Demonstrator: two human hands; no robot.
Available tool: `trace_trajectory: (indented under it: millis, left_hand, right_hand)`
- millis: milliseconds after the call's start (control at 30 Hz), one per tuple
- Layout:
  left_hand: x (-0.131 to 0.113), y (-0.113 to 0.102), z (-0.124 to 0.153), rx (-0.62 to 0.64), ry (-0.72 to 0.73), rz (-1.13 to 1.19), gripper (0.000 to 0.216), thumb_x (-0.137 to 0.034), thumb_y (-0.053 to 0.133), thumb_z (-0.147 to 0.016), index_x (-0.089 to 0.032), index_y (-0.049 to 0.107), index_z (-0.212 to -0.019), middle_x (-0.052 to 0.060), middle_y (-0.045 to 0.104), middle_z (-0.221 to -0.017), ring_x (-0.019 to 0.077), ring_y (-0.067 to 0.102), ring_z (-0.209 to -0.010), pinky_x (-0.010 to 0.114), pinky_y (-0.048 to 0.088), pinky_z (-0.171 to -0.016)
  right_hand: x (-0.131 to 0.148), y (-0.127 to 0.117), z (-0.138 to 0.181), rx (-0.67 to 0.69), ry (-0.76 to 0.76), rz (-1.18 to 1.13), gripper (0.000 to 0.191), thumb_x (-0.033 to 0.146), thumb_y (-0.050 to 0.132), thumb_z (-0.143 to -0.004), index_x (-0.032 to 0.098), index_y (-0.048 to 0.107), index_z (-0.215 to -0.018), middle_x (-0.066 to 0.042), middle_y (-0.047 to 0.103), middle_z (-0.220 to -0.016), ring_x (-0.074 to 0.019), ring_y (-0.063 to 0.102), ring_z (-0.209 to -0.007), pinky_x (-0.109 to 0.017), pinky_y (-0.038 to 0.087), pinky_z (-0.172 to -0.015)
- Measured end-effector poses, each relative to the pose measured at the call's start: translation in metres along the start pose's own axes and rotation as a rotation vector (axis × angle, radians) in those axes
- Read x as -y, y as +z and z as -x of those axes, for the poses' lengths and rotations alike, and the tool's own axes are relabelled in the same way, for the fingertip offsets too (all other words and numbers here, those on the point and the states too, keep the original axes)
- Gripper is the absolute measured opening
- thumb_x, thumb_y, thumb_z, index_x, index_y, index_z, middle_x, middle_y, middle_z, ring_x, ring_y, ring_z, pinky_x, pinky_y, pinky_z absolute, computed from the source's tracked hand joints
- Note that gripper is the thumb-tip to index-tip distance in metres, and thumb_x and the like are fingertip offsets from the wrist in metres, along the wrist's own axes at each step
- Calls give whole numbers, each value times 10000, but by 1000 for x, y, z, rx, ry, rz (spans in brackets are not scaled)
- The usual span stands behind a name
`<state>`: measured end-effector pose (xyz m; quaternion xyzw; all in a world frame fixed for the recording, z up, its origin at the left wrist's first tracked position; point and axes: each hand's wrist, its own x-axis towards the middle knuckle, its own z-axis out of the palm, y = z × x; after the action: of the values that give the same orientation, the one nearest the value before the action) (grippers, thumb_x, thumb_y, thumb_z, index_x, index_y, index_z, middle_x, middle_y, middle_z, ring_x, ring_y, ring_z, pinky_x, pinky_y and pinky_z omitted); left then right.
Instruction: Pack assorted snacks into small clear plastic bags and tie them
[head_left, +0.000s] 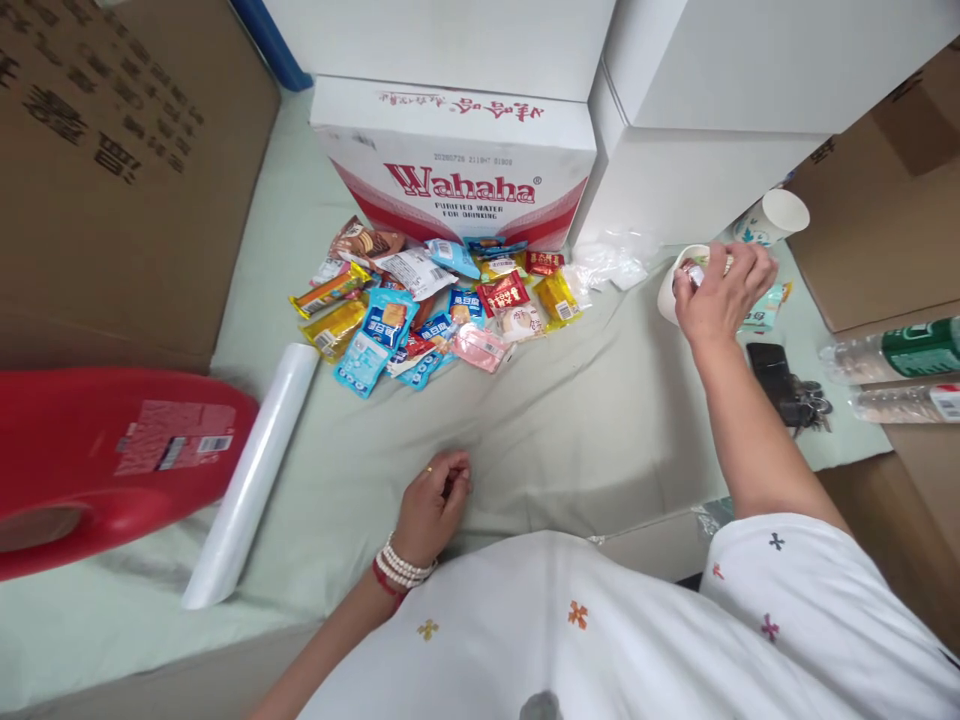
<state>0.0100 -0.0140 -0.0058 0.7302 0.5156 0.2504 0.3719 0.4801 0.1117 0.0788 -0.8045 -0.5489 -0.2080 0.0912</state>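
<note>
My right hand [724,292] reaches over the mouth of a white cup-shaped container [667,297] at the right, fingers bent down. A small shiny, reddish and silver thing [693,272] shows between my thumb and fingers, inside the rim; its kind cannot be made out. My left hand [435,505] rests curled on the cloth near my body, closed, with nothing visible in it. Beyond it lies a pile of small wrapped snacks [420,275], among them a blue packet [389,318], a red packet [502,294] and a pink packet [481,347].
A Wahaha water carton [465,165] stands behind the snacks. At left are a white plastic roll [251,475] and a red jug [112,450]. Rightward are a paper cup [772,218], crumpled clear plastic [611,258], keys [811,405] with a black item, and plastic bottles [919,350].
</note>
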Motion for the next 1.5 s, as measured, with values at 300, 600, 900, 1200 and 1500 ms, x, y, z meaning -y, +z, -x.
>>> trace_trajectory:
  millis: [300,600,900,1200,1500]
  left_hand:
    - [-3,-1,-2,-3,36,-28,191,-232,493,-952,-187,647,-1056,38,686,-877,178,699,-777,304,561,-736]
    - [-7,-4,-3,14,60,-41,196,-211,482,-947,-187,651,-1043,30,672,-839,169,683,-748,292,546,-712]
    - [-13,-4,-5,-10,120,-28,190,-177,487,-949,-185,675,-973,36,692,-852,154,673,-764,267,542,-713]
    - [-25,-49,12,-201,13,57,148,-186,578,-930,-205,724,-935,40,690,-915,143,656,-793,239,517,-675]
    - [-17,-59,39,-172,-40,7,151,-196,566,-945,-208,716,-946,25,682,-897,122,641,-753,219,506,-654]
  right_hand:
    - [-12,34,49,136,49,-106,620,236,522,-983,147,371,-1578,-193,403,-1506,-309,338,-1275,-431,269,-1045]
    - [-98,33,41,145,50,-41,358,150,490,-990,60,670,-1285,-246,540,-1318,-293,387,-1200,-396,251,-1027]
    - [-136,31,3,230,-40,4,464,98,539,-913,7,610,-1362,-264,529,-1378,-262,371,-1351,-396,279,-1030]
    - [-74,25,-14,8,4,-148,337,103,505,-887,99,743,-1125,-220,618,-1170,-287,547,-1135,-392,393,-1011]
    - [56,69,-61,296,-233,-453,350,167,587,-855,173,703,-1186,-132,624,-1283,-243,566,-1078,-365,457,-928]
